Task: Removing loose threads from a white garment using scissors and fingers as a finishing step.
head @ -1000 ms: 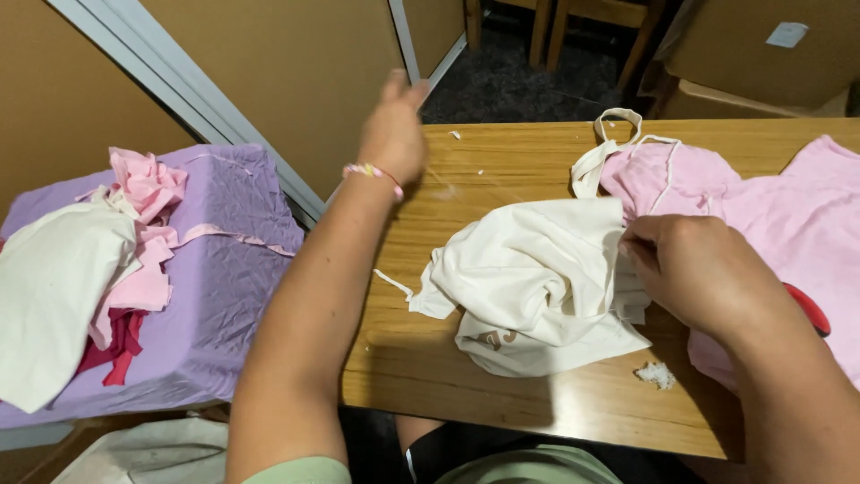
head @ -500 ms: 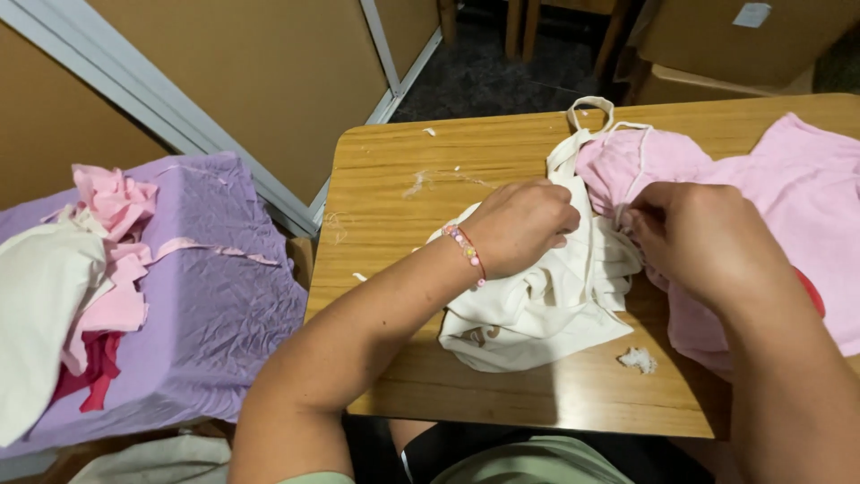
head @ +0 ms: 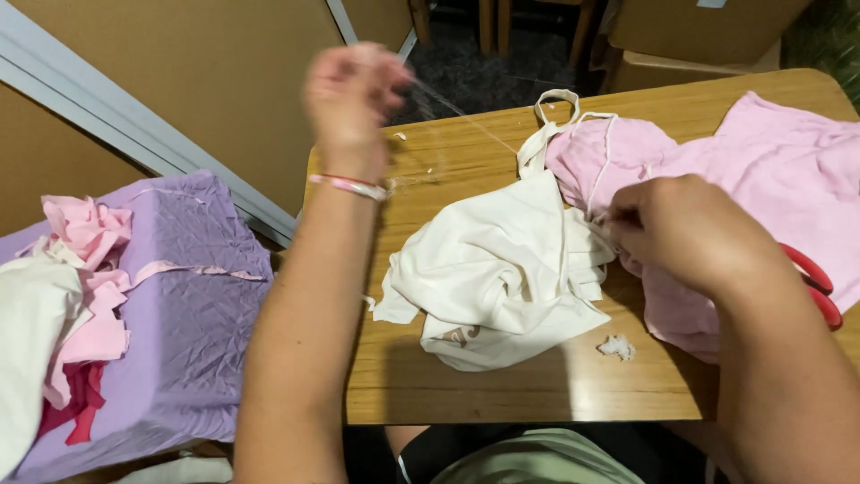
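Observation:
My left hand (head: 351,94) is raised above the far left corner of the wooden table (head: 502,394), fingers pinched on a thin white thread (head: 466,116) that runs down to the right. My right hand (head: 685,233) rests closed on the seam where a cream cloth (head: 502,269) meets a pink cloth (head: 770,170), pinching the fabric there. The cream cloth lies crumpled in the middle of the table. Its straps (head: 551,112) loop toward the far edge. A pink bracelet (head: 349,185) is on my left wrist.
Red-handled scissors (head: 820,282) lie under my right forearm on the pink cloth. A small white scrap (head: 616,347) sits near the table's front edge. To the left a purple-covered surface (head: 179,332) holds pink, white and red fabric pieces (head: 76,296). Cardboard boxes (head: 690,36) stand behind.
My left hand has risen from the cream cloth up and to the left, drawing the thread taut. My right hand stays on the seam.

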